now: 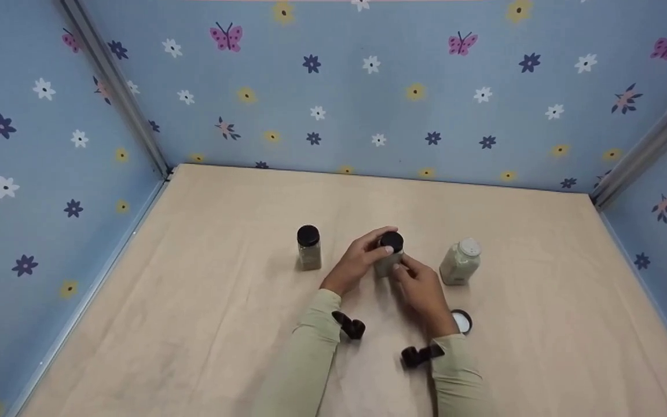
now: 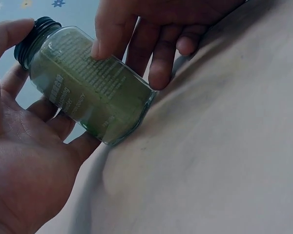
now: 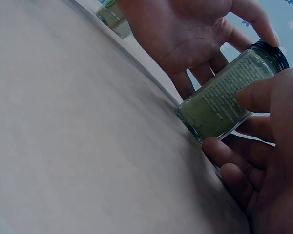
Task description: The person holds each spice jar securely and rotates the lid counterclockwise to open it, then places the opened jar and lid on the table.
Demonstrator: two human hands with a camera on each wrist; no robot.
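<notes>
Between both hands is a clear glass spice jar (image 2: 95, 85) of greenish powder, with a black screw lid (image 1: 391, 241) on it and printed lettering on its sides. My left hand (image 1: 359, 263) grips it from the left, thumb on the lid and fingers behind the glass. From the right, my right hand (image 1: 424, 289) holds the lower body, its thumb (image 3: 256, 96) on the printed side and its fingers curled near the base. The jar stands tilted in both wrist views, its base close to the tabletop.
Left of the hands stands another black-lidded spice jar (image 1: 310, 256). To their right is a jar with a white top (image 1: 460, 266) and pale green contents. A loose black lid (image 1: 462, 321), white inside facing up, lies by the right wrist. Flowered blue walls (image 1: 368, 110) enclose the table (image 1: 223, 231).
</notes>
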